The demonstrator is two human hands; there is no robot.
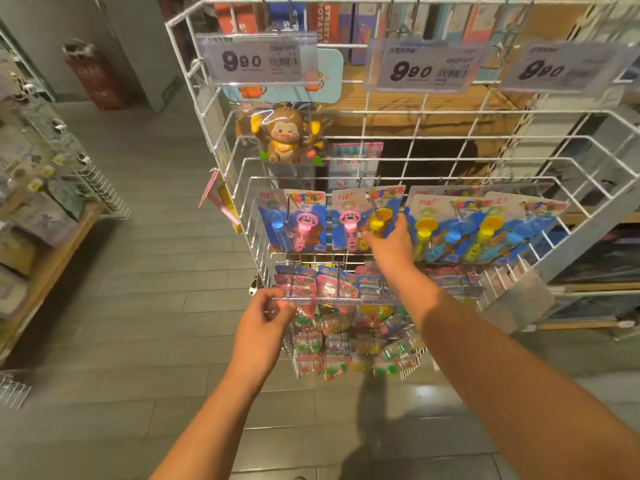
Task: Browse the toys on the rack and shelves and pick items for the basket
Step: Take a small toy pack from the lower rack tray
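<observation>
Rack (pixel 391 157) of white wire fills most of my view, from twelve o'clock down to the centre, with three price tags (pixel 258 58) clipped along its top. Under the left tag, at about eleven o'clock from the centre, a brown monkey toy (pixel 285 136) hangs in a clear bag. Below it runs a row of blue blister cards with bubble wands (pixel 446 225), and lower, at six o'clock from that row, many small candy-coloured packets (pixel 349 341) hang close together. I see no basket in this view, so I cannot say where it waits.

My right hand (pixel 389 242) reaches up to the card row at about one o'clock from the centre; its fingers are on the card with the yellow wand (pixel 377 221), and they seem to pinch its lower part, though I cannot see the grip well. My left hand (pixel 268 315) is at seven o'clock from it, the fingers curled around the front wire of the lower tier, touching the first packets.

To do this step well, I think I should keep the left hand steady on the wire so the rack does not swing. Then the right hand should lift the card a little and slide it forward along its hook, straight, not pulling down, because the hole in the cardboard could tear. The neighbour cards are just beside, so I should take only the front one and let the others stay.
</observation>
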